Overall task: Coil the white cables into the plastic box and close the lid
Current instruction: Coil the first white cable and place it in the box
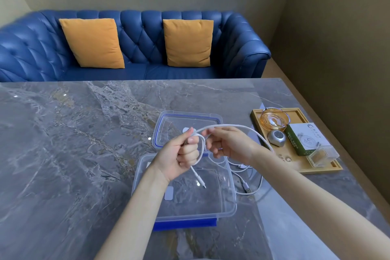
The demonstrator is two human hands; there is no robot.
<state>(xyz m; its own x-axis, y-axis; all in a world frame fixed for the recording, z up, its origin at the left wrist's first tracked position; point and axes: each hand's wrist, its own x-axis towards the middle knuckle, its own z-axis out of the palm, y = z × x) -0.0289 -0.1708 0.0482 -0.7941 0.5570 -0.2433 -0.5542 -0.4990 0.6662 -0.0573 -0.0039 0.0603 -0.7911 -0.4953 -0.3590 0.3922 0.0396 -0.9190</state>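
1. Plastic box (229,207), open and clear, sits near the table's (63,154) near edge; forearms hide its left rim.
2. Left hand (181,158) fisted on a white cable (238,127) loop above the box; plug end dangles.
3. Right hand (230,145) pinches the same cable; fingertips hard to make out.
4. More cable lies tangled right of the box.
5. Lid (187,117) lies flat beyond, partly hidden by hands.

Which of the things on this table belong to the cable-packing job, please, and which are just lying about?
Job: cable held in left hand and right hand; second cable on the table; box; lid.

Lying about: tray, ashtray, green carton, grey gadget, small clear case.
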